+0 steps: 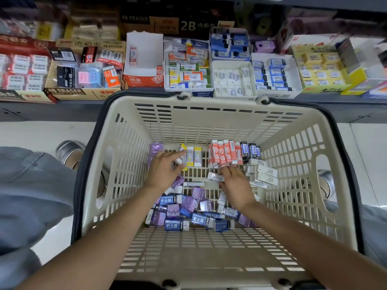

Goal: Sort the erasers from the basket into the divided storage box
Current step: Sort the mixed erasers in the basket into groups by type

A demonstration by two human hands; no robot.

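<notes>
A beige slatted basket [209,114] holds many erasers. At its far end stand yellow-and-white erasers [193,156], a row of red-and-white erasers [225,153] and two black-blue ones [250,150]. Blue and purple erasers [188,208] lie loose in the middle; white ones [266,173] lie at the right. My left hand [165,170] reaches to the yellow-and-white group and pinches one eraser [181,159] there. My right hand [234,183] sits below the red row, fingers curled on a small white eraser [214,176]. The divided boxes [232,78] stand on the shelf beyond.
The shelf carries several open eraser boxes: a nearly empty red 2B box [144,65], a mixed box [186,68], white [232,80] and blue [274,74] compartments, a yellow box [322,70]. Grey trouser legs [31,185] and shoes [69,151] flank the basket on the pale floor.
</notes>
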